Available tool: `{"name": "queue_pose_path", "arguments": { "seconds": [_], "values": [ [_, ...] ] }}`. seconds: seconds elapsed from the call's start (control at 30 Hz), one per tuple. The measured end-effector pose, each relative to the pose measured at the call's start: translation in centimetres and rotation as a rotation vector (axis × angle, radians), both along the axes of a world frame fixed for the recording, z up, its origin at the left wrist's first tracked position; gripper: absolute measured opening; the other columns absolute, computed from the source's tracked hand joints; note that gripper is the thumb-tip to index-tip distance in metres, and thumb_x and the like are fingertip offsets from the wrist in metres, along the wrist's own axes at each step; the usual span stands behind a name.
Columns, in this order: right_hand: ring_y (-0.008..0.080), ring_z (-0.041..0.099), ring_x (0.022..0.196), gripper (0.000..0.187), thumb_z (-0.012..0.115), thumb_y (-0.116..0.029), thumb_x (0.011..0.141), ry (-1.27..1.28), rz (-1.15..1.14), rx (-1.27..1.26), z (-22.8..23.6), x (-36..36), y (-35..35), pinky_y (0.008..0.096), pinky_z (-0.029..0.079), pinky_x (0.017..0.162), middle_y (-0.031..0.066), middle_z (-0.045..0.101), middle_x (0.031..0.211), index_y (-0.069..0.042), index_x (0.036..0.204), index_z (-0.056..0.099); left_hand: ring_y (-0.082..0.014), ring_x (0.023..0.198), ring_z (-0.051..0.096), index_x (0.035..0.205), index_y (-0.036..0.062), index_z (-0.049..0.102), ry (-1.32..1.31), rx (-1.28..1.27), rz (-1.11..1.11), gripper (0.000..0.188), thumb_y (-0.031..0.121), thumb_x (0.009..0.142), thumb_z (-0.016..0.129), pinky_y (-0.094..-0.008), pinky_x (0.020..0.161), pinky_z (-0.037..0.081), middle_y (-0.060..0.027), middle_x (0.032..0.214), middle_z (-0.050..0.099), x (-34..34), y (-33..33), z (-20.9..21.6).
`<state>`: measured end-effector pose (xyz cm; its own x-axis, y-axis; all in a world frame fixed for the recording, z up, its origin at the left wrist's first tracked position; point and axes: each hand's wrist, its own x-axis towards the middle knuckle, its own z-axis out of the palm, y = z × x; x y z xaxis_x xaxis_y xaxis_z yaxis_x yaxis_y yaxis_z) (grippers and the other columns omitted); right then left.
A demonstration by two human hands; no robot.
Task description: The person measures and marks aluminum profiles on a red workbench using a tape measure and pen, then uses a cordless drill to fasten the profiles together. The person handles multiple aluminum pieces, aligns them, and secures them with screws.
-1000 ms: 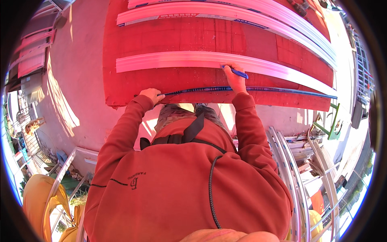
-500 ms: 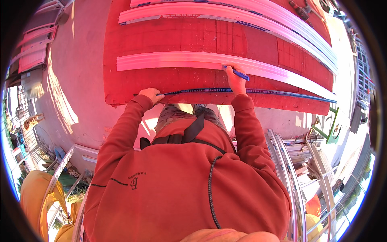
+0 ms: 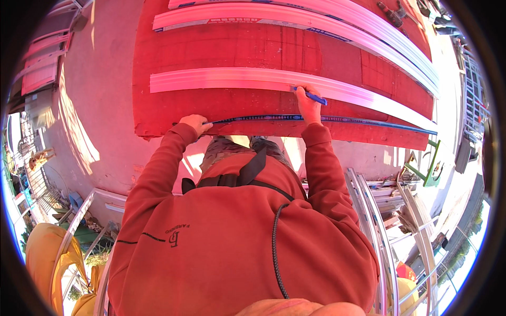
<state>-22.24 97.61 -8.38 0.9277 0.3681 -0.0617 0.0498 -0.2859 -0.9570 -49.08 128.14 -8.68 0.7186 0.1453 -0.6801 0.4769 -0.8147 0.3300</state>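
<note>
My left hand (image 3: 195, 124) is closed on the left end of a dark blue tape measure (image 3: 263, 118) at the near edge of the red-covered table (image 3: 237, 102). The tape runs out to the right, bowed slightly, to the table's right end. Between the fingers of my right hand (image 3: 310, 108) is a blue pen (image 3: 317, 98), its tip at the near edge of a long pale metal profile (image 3: 226, 78). The wrist of that hand is over the tape and covers a short stretch of it.
More long profiles (image 3: 211, 17) lie across the far part of the table. A power drill (image 3: 389, 13) rests at the far right. A green metal stand (image 3: 433, 168) is by the table's right end. Metal frames (image 3: 369, 210) stand behind me on the right, yellow cloth (image 3: 45, 253) on the left.
The scene has shifted very slightly to the left in the picture. Both hands keep their grips, and the pen stays at the profile's edge.
</note>
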Motion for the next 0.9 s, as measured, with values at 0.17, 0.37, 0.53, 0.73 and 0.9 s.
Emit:
{"name": "queue_pose_path", "arguments": {
  "seconds": [0.17, 0.37, 0.53, 0.73, 0.9],
  "values": [
    [0.0126, 0.061, 0.064, 0.018, 0.059, -0.009, 0.085, -0.035, 0.06, 0.019, 0.4, -0.19, 0.18, 0.029, 0.048, 0.062, 0.008, 0.067, 0.068, 0.001, 0.089, 0.074, -0.0365, 0.09, 0.068, 0.096, 0.0081, 0.073, 0.005, -0.017, 0.043, 0.047, 0.052, 0.094, 0.055, -0.0469, 0.081, 0.052, -0.0174, 0.089, 0.071, 0.08, -0.05, 0.26],
    [0.0145, 0.063, 0.065, 0.018, 0.059, -0.009, 0.085, -0.072, 0.043, 0.016, 0.23, -0.19, 0.3, 0.0298, 0.049, 0.064, 0.0095, 0.068, 0.069, 0.0, 0.09, 0.075, -0.0357, 0.088, 0.068, 0.094, 0.0093, 0.074, 0.006, 0.001, 0.026, 0.046, 0.051, 0.094, 0.055, -0.0466, 0.08, 0.052, -0.0164, 0.088, 0.071, 0.4, -0.19, 0.85],
    [0.017, 0.064, 0.066, 0.019, 0.059, -0.011, 0.085, -0.042, 0.057, -0.001, -0.11, -0.01, 0.17, 0.031, 0.05, 0.065, 0.0108, 0.069, 0.071, -0.001, 0.09, 0.075, -0.0352, 0.088, 0.068, 0.092, 0.0099, 0.074, 0.006, -0.001, 0.022, 0.045, 0.051, 0.094, 0.055, -0.0465, 0.079, 0.052, -0.0159, 0.087, 0.071, 0.42, -0.24, 0.78],
    [0.0178, 0.064, 0.066, 0.018, 0.059, -0.011, 0.085, -0.114, 0.085, -0.043, -0.13, 0.14, 0.03, 0.032, 0.05, 0.065, 0.0105, 0.067, 0.068, 0.0, 0.089, 0.074, -0.0353, 0.088, 0.068, 0.092, 0.0094, 0.074, 0.004, 0.002, 0.037, 0.046, 0.051, 0.094, 0.055, -0.0463, 0.079, 0.052, -0.016, 0.087, 0.071, 0.39, -0.43, 0.79],
    [0.0176, 0.063, 0.062, 0.017, 0.06, -0.011, 0.085, 0.023, 0.03, -0.013, -0.02, -0.01, -0.1, 0.0322, 0.049, 0.061, 0.0105, 0.067, 0.068, 0.001, 0.087, 0.072, -0.0357, 0.087, 0.068, 0.092, 0.0088, 0.074, 0.008, -0.023, 0.082, 0.046, 0.051, 0.094, 0.056, -0.0457, 0.079, 0.052, -0.0161, 0.085, 0.071, 0.27, -0.42, 0.84]
  ]
}}
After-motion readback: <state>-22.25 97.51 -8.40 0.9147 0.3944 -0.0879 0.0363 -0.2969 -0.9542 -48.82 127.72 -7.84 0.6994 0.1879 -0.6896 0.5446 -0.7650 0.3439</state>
